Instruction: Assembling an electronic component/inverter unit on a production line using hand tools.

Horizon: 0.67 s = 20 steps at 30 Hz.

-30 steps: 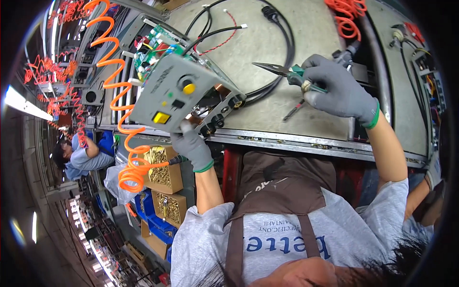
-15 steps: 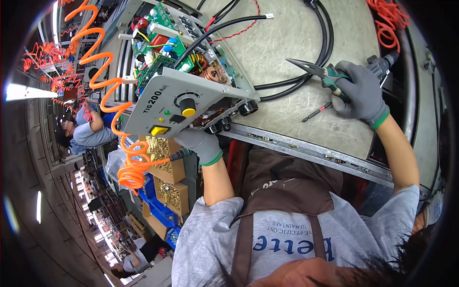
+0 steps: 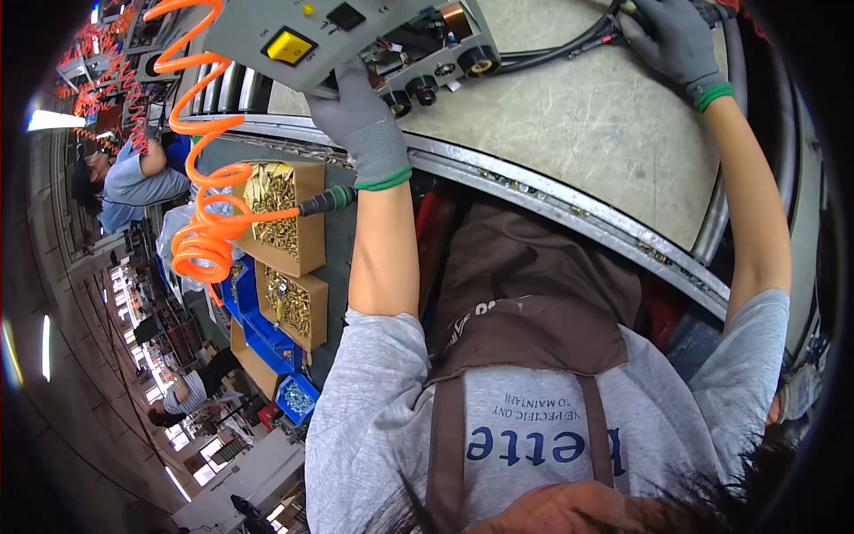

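Observation:
A grey welding machine (image 3: 391,31) with a yellow rocker switch stands tilted at the top, its upper part cut off by the picture's edge. My left hand (image 3: 356,111), in a grey glove with a green cuff, grips the panel's lower edge beside the round black sockets (image 3: 422,89). Part of its fingers is hidden behind the panel. At the upper right, my gloved right hand (image 3: 672,40) has bent fingers beside black cables (image 3: 569,49). What those fingers close on is cut off or hidden, and no pliers can be made out.
Under the machine lies a scratched worktable (image 3: 587,133) with a metal rail (image 3: 551,200) along its near edge. An orange coiled hose (image 3: 209,129) hangs at left. Cardboard boxes (image 3: 307,227) of brass parts and blue bins (image 3: 267,338) stand below it. A co-worker (image 3: 133,182) is farther left.
The view has shifted, so the machine and both hands sit higher in the picture. My right hand has reached farther away toward the cables. The pliers it held earlier no longer show.

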{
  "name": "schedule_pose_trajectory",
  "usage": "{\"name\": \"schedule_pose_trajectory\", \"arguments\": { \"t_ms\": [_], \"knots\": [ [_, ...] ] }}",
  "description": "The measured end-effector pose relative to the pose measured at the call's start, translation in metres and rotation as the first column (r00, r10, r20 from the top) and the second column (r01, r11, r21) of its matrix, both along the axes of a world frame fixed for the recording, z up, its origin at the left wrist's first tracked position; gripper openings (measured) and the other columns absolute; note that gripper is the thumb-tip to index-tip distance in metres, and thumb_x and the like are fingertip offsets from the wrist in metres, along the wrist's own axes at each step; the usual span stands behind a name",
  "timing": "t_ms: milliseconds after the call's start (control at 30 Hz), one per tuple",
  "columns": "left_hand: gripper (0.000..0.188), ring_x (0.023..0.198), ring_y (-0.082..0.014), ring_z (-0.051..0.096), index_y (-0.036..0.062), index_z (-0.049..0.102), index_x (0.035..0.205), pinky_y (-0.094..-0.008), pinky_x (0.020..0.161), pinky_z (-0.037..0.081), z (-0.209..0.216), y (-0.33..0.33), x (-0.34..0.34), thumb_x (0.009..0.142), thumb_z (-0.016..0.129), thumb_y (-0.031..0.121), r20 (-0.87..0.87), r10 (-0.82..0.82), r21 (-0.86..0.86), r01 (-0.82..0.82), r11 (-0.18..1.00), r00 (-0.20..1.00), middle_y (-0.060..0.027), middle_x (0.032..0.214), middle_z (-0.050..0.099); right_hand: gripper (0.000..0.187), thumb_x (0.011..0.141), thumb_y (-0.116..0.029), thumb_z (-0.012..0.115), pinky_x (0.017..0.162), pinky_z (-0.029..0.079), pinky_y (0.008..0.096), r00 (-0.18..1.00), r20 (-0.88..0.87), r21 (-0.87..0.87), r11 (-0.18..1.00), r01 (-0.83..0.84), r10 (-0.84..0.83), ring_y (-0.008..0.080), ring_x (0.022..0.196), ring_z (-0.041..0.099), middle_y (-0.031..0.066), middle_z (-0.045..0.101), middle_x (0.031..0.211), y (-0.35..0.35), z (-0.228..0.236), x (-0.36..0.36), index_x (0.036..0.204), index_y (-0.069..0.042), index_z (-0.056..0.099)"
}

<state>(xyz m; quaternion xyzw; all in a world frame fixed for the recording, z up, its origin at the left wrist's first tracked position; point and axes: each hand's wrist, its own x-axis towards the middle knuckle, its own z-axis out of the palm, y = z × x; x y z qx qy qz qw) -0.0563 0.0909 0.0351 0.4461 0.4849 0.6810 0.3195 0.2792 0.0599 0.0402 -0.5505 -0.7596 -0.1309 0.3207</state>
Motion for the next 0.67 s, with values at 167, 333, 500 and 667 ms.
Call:
{"name": "schedule_pose_trajectory", "arguments": {
  "t_ms": [167,333,500,667],
  "knots": [
    [0.035,0.064,-0.0147,0.064,-0.0087,0.055,0.104,-0.0253,0.058,0.054,0.012,0.0,-0.004,0.078,0.071,0.007,-0.136,-0.01,-0.033,0.005,0.999,0.991,-0.0122,0.083,0.066,0.032,0.069,-0.016,0.066,0.075,0.048,0.0421,0.997,0.029,0.013,0.997,0.076,-0.077,0.0366,0.088,0.057,0.0189,0.057,0.096,-0.011,-0.001,-0.006,0.1,-0.007,0.066],
    [0.026,0.059,-0.0148,0.063,-0.0065,0.061,0.098,-0.0274,0.053,0.051,0.01,0.008,-0.006,0.078,0.071,0.006,-0.024,0.036,-0.011,-0.036,0.999,0.999,-0.0099,0.079,0.066,0.034,0.073,-0.014,0.065,0.077,0.047,0.0413,0.987,-0.156,-0.048,0.998,0.034,-0.041,0.0335,0.087,0.058,0.0177,0.057,0.1,-0.037,0.014,-0.042,0.106,-0.007,0.067],
    [0.034,0.081,-0.0167,0.063,-0.0087,0.055,0.106,-0.0264,0.071,0.051,-0.008,0.003,0.004,0.085,0.069,0.015,-0.014,0.103,0.088,-0.101,0.991,0.995,-0.0134,0.09,0.064,0.03,0.085,-0.017,0.068,0.086,0.046,0.0323,0.947,-0.293,-0.352,0.906,-0.237,0.134,0.0225,0.097,0.057,0.0105,0.056,0.106,-0.036,-0.011,-0.033,0.112,-0.003,0.064],
    [0.041,0.083,-0.0178,0.06,-0.0027,0.056,0.111,-0.0303,0.076,0.05,-0.016,-0.002,0.012,0.097,0.054,0.035,-0.032,0.151,-0.053,-0.153,0.987,0.988,-0.0094,0.09,0.063,0.035,0.086,-0.024,0.07,0.082,0.045,0.03,0.964,-0.259,-0.584,0.785,-0.205,0.059,0.0197,0.091,0.056,0.0079,0.057,0.103,-0.027,0.015,-0.06,0.114,-0.003,0.065]
  ]
}}
